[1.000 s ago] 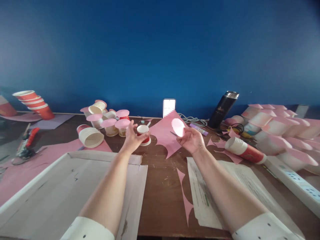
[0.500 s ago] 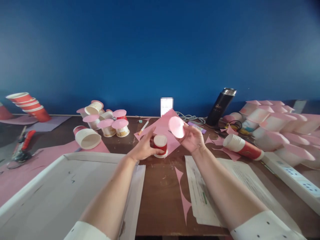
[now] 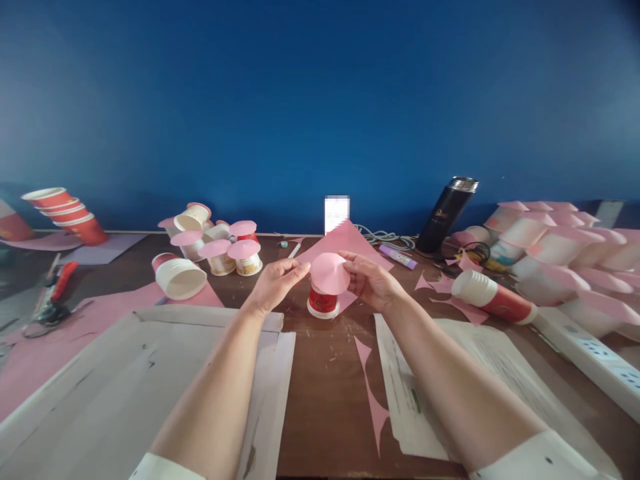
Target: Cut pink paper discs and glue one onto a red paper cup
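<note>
A small red paper cup (image 3: 323,303) stands upside down on the brown table, its white rim at the bottom. Over its top lies a round pink paper cone (image 3: 330,272), which hides the cup's base. My left hand (image 3: 280,281) pinches the left edge of the cone between thumb and fingers. On the other side my right hand (image 3: 371,279) grips the cone's right edge with its fingertips.
Several cups with pink tops stand at the back left (image 3: 245,257) and pile up on the right (image 3: 555,243). A black flask (image 3: 446,213), a glue stick (image 3: 398,257), a cup stack (image 3: 493,297), a power strip (image 3: 590,353) and a white tray (image 3: 190,317) surround the hands.
The pink cone has moved left and down from beside the cup onto its top. My left hand has let go of the cup and taken the cone's edge.
</note>
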A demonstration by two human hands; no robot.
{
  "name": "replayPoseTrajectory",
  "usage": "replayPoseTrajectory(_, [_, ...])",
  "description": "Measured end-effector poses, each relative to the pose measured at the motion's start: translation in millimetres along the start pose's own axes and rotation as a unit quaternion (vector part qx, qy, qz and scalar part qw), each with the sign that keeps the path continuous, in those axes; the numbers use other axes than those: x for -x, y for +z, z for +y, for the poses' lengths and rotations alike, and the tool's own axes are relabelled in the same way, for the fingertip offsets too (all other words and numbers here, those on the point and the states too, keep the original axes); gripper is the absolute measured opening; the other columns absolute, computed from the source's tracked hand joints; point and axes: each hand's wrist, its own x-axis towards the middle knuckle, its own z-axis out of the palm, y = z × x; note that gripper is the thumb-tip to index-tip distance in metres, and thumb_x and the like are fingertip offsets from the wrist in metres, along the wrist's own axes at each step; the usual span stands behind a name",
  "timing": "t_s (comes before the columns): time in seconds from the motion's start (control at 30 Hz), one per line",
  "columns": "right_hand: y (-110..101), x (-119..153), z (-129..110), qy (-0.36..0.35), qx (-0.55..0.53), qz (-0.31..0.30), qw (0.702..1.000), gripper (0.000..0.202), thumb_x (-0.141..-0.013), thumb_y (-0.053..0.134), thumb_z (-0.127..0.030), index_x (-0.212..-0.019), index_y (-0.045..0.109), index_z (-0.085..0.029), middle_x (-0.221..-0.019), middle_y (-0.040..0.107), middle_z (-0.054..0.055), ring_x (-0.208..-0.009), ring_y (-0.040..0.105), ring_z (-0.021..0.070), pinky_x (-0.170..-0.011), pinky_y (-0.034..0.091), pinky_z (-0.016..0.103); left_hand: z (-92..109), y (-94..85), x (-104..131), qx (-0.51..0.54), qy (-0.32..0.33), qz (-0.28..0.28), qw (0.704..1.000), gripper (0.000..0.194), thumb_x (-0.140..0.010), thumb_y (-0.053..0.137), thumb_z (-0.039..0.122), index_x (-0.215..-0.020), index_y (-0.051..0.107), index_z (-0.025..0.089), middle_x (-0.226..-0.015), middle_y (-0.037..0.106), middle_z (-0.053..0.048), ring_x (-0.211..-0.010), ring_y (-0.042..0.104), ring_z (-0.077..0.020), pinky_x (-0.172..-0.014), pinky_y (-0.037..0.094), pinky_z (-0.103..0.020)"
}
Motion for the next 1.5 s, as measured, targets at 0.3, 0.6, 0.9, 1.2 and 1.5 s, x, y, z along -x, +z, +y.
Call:
replayPoseTrajectory(0.3, [5.9, 3.2, -2.2, -0.027, 0.055, 0.006, 0.998, 0.037, -0.071, 0.075, -0.023, -0.106, 0.064, -0.022, -0.080, 0.066, -0.002, -0.063, 0.057, 0.0065, -0.053, 0.044, 0.016, -6.4, 6.6, -2.9, 0.104, -0.061, -0.027, 0.992, 0.037, -0.071, 0.065, 0.053, -0.066, 0.060, 0.016, -0.059, 0.051, 0.002, -0.056, 0.041, -0.0097, -0.054, 0.028, -0.023])
replayPoseTrajectory(0.6, [4.0, 6.9, -6.7, -0.023, 0.180, 0.033, 0.983, 0.031, -0.071, 0.075, -0.033, -0.100, 0.069, -0.024, -0.089, 0.067, 0.001, -0.068, 0.055, 0.0100, -0.053, 0.040, 0.018, -13.3, 7.9, -6.3, 0.191, -0.165, -0.013, 0.968, 0.037, -0.067, 0.069, 0.052, -0.069, 0.057, 0.016, -0.058, 0.047, 0.004, -0.048, 0.035, -0.0059, -0.046, 0.022, -0.021])
replayPoseTrajectory(0.9, [-3.2, 4.9, -6.1, 0.002, 0.215, 0.030, 0.976, 0.034, -0.068, 0.077, -0.032, -0.099, 0.069, -0.022, -0.081, 0.066, 0.001, -0.062, 0.052, 0.0081, -0.049, 0.035, 0.018, -11.0, 6.8, -4.8, 0.211, -0.207, -0.065, 0.953, 0.040, -0.066, 0.073, 0.051, -0.075, 0.058, 0.016, -0.059, 0.044, 0.005, -0.044, 0.031, -0.0025, -0.042, 0.013, -0.019])
replayPoseTrajectory(1.2, [-5.2, 4.7, -6.1, 0.026, 0.201, 0.014, 0.979, 0.031, -0.069, 0.076, -0.030, -0.097, 0.069, -0.021, -0.076, 0.064, 0.000, -0.060, 0.051, 0.0068, -0.045, 0.032, 0.017, -10.6, 5.8, -5.6, 0.281, -0.255, -0.081, 0.922, 0.036, -0.061, 0.079, 0.038, -0.072, 0.053, 0.015, -0.057, 0.043, 0.006, -0.040, 0.026, 0.0001, -0.039, 0.009, -0.015])
replayPoseTrajectory(1.5, [-3.0, 5.8, -6.6, 0.044, 0.203, 0.007, 0.978, 0.028, -0.068, 0.078, -0.036, -0.088, 0.067, -0.019, -0.072, 0.058, -0.001, -0.059, 0.047, 0.0058, -0.043, 0.030, 0.015, -11.7, 6.2, -6.1, 0.310, -0.269, -0.092, 0.907, 0.034, -0.063, 0.079, 0.033, -0.071, 0.051, 0.015, -0.058, 0.046, 0.005, -0.040, 0.027, 0.0013, -0.037, 0.010, -0.012])
